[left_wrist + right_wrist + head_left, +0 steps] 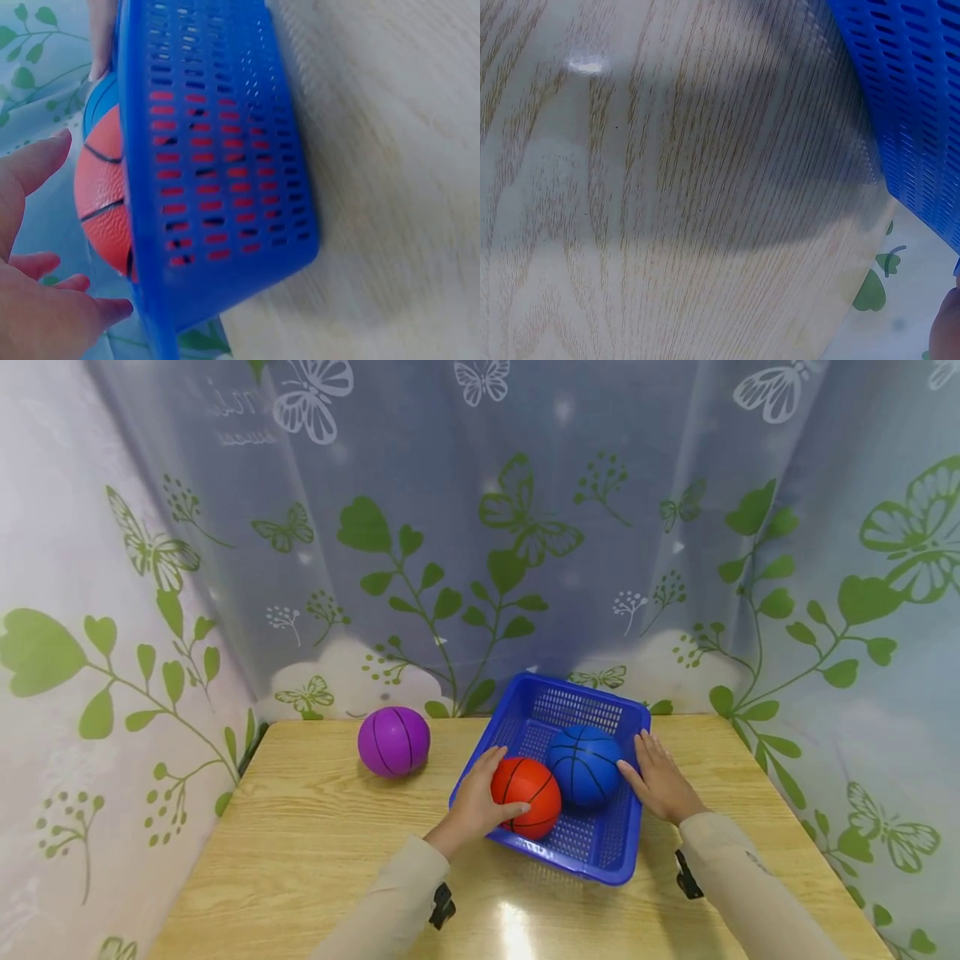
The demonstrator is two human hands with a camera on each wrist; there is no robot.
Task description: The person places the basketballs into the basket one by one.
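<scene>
A blue plastic basket (pixel 628 860) sits askew on the table, with an orange-red ball (pixel 536 793) and a blue ball (pixel 583 756) side by side inside; both carry black basketball lines. My left hand (pixel 480 806) is over the basket's left side with fingers and thumb spread around the orange-red ball. In the left wrist view a gap shows between thumb and ball, and the fingertips (pixel 112 311) are right at the rim. At the right rim, my right hand (pixel 660 781) has straight fingers along the outside, its thumb reaching over the edge toward the blue ball.
A purple ball (pixel 393 742) lies on the wooden table (pixel 300 852), left of the basket near the back edge. Patterned curtains (pixel 420 527) with leaves and butterflies hang behind the table and along both sides.
</scene>
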